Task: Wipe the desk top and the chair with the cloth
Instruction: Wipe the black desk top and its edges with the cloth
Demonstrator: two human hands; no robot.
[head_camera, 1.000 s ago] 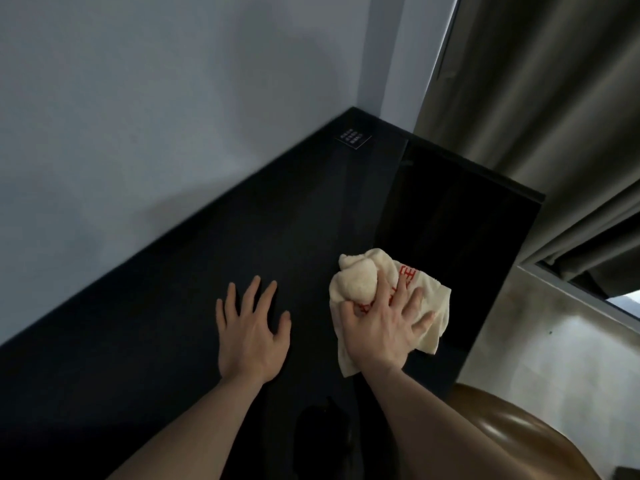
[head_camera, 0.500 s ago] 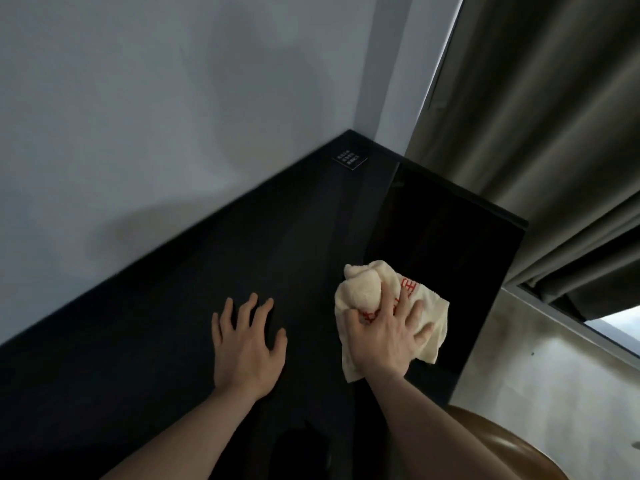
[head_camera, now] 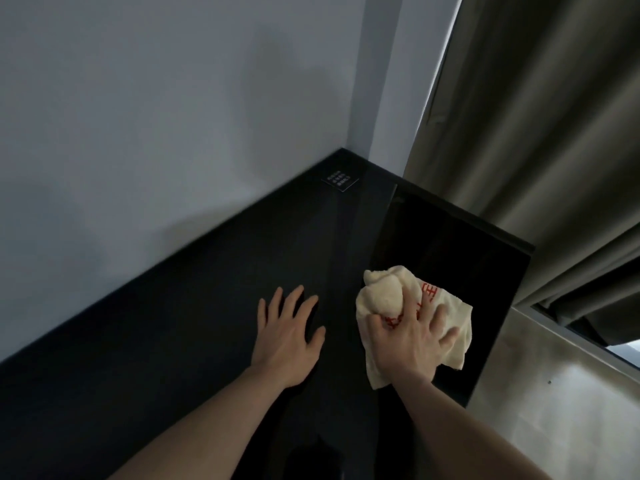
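so, quick rundown, biggest stuff first:

wall (head_camera: pixel 156 116): plain grey, meets the desk along its far edge.
curtain (head_camera: pixel 554 133): dark folds hanging on the right, behind the desk's end.
desk top (head_camera: pixel 207 323): black, glossy, runs into the corner. small label (head_camera: pixel 340 180) sits near that corner.
left hand (head_camera: pixel 289 336): flat on the desk, fingers spread wide, holding nothing. looks like it's just bracing.
right hand (head_camera: pixel 410 337): pressed down on the cloth, fingers splayed and dug into the bunched part.
cloth (head_camera: pixel 384 296): cream towel with red print, crumpled on the desk near its right end, under the right hand.
handling: my guess is it's light, soft and floppy, so it'll bunch and slide easily on that slick top. palm flat over the middle of the wad seems the best hold, loose corners tucked under.
progress: desk wiping is under way i'd say. chair isn't in view, so can't tell about it.
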